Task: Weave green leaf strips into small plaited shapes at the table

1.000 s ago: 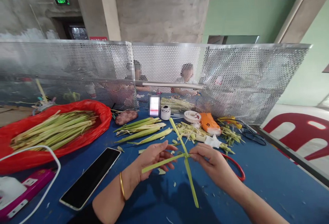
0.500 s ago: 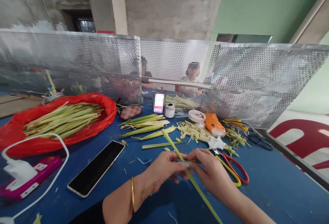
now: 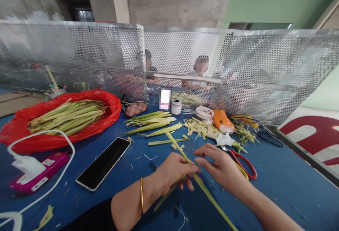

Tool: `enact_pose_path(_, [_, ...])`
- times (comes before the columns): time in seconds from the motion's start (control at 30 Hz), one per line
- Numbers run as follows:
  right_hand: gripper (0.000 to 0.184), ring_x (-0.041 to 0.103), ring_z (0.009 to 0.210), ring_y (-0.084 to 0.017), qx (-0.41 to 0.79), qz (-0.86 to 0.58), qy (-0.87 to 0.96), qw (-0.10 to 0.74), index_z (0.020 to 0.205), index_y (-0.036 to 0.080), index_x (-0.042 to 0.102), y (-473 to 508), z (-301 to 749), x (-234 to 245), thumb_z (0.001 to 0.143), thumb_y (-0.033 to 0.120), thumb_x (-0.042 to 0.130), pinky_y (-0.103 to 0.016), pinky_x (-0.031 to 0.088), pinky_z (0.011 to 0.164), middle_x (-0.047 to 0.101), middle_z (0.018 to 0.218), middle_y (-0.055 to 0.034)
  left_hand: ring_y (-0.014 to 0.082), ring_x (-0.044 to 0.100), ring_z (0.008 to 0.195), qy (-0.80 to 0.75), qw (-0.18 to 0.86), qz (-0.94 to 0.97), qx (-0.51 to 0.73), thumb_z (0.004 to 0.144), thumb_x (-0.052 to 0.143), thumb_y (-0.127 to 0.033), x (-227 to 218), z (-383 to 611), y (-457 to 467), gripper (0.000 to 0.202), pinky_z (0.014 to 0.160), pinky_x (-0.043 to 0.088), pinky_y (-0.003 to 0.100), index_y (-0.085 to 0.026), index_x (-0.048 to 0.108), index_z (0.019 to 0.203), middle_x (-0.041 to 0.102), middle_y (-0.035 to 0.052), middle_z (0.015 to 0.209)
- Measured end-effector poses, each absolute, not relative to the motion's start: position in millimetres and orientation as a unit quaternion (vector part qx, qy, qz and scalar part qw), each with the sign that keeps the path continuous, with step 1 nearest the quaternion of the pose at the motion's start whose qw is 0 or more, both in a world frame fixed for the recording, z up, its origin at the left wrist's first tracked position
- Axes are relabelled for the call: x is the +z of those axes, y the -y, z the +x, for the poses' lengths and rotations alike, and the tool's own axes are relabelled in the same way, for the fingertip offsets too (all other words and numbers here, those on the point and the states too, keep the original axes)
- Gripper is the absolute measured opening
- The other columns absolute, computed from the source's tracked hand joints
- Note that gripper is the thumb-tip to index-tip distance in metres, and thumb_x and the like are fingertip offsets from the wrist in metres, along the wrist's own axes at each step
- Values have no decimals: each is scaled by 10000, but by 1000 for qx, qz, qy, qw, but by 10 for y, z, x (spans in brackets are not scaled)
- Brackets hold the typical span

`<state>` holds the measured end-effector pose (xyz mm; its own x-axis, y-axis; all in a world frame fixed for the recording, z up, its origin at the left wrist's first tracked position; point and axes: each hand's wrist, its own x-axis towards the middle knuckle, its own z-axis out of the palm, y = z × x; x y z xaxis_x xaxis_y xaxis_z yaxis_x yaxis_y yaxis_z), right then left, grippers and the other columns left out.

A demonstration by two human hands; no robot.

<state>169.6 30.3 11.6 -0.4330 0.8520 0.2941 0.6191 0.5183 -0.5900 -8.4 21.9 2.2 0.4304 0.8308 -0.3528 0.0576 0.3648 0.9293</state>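
Leaf strip (image 3: 213,198) slants above the blue surface (image 3: 287,172), its upper end reaching past the hands and its lower end running toward the bottom edge of the view. The left hand (image 3: 171,172) is clamped on it: the thumb lies across the top, pointing right, while the other fingers curl underneath. A gold bangle (image 3: 141,195) circles that wrist, and the forearm enters from the lower left in a black sleeve (image 3: 91,217). Below the palm, a darker green strip (image 3: 167,198) points down and left; its other end is hidden. The right hand (image 3: 221,164) shows its back, with thumb and forefinger apart, tips just beside the left thumb; whether they touch the leaf, I cannot tell. Its bare forearm angles in from the lower right, near red-and-yellow scissors (image 3: 255,173).
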Motion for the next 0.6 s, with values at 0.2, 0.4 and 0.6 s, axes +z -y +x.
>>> enact_pose_path(0.2, [261, 573, 713, -167, 374, -455, 752, 296, 762, 172, 691, -279, 1569, 62, 844, 378, 552, -295, 454, 664, 619, 742, -28, 91, 536, 373, -438, 717, 503, 204, 732, 601, -358, -13, 40, -67, 228, 345, 278, 200, -148, 663, 669, 693, 47, 661])
enact_pose_path(0.4, [250, 430, 540, -101, 513, -470, 620, 363, 629, 160, 577, -257, 1431, -56, 750, 366, 650, -232, 362, 524, 473, 551, 48, 71, 454, 288, -435, 721, 528, 112, 744, 586, -300, -103, 50, -60, 212, 305, 245, 204, -142, 656, 620, 680, 50, 612])
enact_pose_path(0.6, [176, 537, 606, -140, 237, -439, 740, 451, 747, 198, 605, -116, 1501, 96, 863, 321, 560, -254, 431, 558, 599, 669, -11, 88, 574, 403, -502, 745, 367, 241, 757, 592, -249, -73, -83, -299, 164, 321, 201, 171, -119, 680, 709, 694, 57, 685])
